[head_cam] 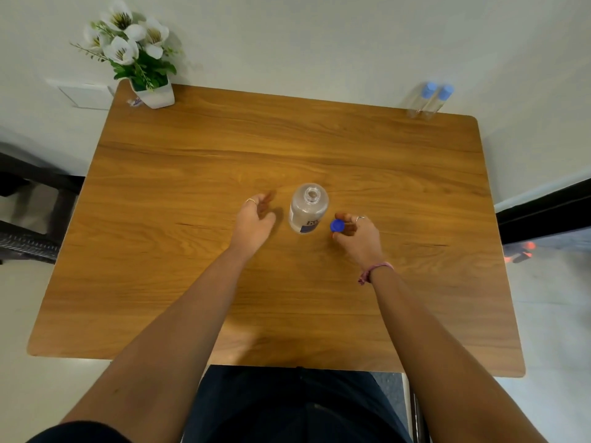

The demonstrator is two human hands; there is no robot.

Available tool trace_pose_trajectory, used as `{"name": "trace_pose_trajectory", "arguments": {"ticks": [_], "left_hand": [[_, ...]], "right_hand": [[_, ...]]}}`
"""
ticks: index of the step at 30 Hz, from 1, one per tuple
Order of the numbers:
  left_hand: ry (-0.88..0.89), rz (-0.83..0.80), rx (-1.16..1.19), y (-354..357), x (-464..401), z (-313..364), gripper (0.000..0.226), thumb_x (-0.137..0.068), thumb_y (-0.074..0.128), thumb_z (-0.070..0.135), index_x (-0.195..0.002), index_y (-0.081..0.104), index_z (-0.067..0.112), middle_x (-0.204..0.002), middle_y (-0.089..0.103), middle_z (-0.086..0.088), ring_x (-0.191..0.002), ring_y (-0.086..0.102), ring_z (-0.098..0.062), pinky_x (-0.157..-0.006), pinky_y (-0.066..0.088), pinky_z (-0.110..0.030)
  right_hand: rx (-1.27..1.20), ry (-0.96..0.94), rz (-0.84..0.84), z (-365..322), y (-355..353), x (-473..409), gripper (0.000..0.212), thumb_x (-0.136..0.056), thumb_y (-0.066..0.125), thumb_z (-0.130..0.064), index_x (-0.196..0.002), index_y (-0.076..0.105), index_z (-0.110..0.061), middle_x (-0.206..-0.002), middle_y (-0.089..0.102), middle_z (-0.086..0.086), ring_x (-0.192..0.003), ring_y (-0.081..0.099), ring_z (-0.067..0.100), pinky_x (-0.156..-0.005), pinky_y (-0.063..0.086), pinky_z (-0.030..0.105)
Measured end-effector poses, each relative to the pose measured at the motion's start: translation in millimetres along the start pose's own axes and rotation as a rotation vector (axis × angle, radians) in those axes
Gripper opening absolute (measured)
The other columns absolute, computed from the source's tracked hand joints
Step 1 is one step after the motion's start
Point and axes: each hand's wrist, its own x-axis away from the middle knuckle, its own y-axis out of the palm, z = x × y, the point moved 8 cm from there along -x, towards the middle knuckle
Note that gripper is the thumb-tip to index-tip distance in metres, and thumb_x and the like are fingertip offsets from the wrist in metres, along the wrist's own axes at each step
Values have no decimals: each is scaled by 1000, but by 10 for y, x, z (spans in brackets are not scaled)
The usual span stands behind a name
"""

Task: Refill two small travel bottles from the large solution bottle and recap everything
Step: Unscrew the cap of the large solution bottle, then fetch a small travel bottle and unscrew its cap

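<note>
The large clear solution bottle stands upright in the middle of the wooden table, its neck uncapped. My right hand, just right of the bottle, pinches its blue cap between the fingertips. To the bottle's left, a short gap away, my left hand hovers open and holds nothing. Two small clear travel bottles with light blue caps stand side by side at the table's far right corner, both capped.
A white pot of artificial white flowers stands at the far left corner, with a small wrapper beside it. A dark chair sits off the table's left edge. The wall runs behind the table.
</note>
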Motion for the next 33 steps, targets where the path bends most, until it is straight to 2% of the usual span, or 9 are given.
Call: {"name": "trace_pose_trajectory", "arguments": {"ticks": [5, 9, 12, 14, 18, 22, 27, 30, 33], "left_hand": [[-1, 83, 98, -46, -46, 26, 39, -91, 54, 1, -129, 53, 9, -126, 58, -3, -114, 54, -12, -93, 41, -20], [11, 106, 132, -49, -52, 96, 37, -91, 53, 0, -127, 54, 9, -120, 58, 2, -109, 55, -10, -91, 44, -19], [6, 119, 137, -52, -58, 150, 36, -92, 51, -1, -127, 53, 9, -116, 57, 6, -104, 54, -6, -79, 43, -9], [4, 123, 147, -57, -75, 170, 37, -92, 51, -1, -127, 53, 9, -119, 57, 4, -104, 55, -6, -74, 44, -7], [23, 127, 138, -80, -129, 275, 35, -91, 51, -1, -123, 56, 12, -121, 59, 3, -104, 56, -7, -83, 46, -13], [55, 135, 118, -140, -216, 436, 33, -93, 51, 2, -125, 56, 11, -118, 59, 3, -107, 57, -10, -90, 45, -21], [129, 143, 78, -186, -416, 772, 32, -92, 51, 0, -121, 59, 11, -116, 62, 2, -104, 60, -12, -86, 47, -22], [169, 129, 73, -147, -521, 1003, 31, -91, 52, 0, -118, 61, 13, -113, 64, 2, -98, 60, -11, -78, 48, -23], [187, 105, 68, -68, -630, 1179, 30, -91, 52, -2, -116, 62, 13, -110, 65, 1, -95, 61, -13, -73, 48, -21]], "right_hand": [[71, -30, -20, -29, 35, -39, 41, -79, 71, -10, -119, 63, -16, -117, 57, 4, -95, 56, 10, -88, 42, 19], [96, -31, -20, -14, 38, -55, 42, -78, 72, -9, -119, 63, -16, -117, 56, 3, -95, 54, 9, -87, 40, 17], [94, -32, -27, 2, 43, -70, 43, -78, 72, -9, -119, 63, -16, -117, 57, 4, -97, 56, 10, -88, 41, 17], [85, -34, -45, 4, 55, -74, 46, -76, 74, -9, -120, 62, -17, -118, 56, 3, -100, 57, 11, -90, 42, 18], [60, -29, -96, 7, 23, -81, 59, -74, 74, -4, -127, 55, -18, -120, 52, 1, -99, 54, 8, -88, 42, 17], [157, -103, -155, -12, -168, -171, 58, -76, 62, 2, -129, 52, -21, -123, 51, 2, -93, 53, 10, -77, 41, 18], [180, -154, 161, -286, -999, -587, 41, -88, 58, -21, -128, 52, -21, -109, 60, -1, -77, 57, 8, -67, 44, 22], [178, -179, 353, -508, -1491, -870, 47, -91, 53, -24, -137, 43, -20, -97, 63, -1, -73, 57, 12, -55, 38, 20], [236, -152, 422, -602, -1776, -1179, 55, -92, 49, -24, -145, 32, -25, -108, 62, 6, -78, 58, 17, -53, 35, 22]]}}
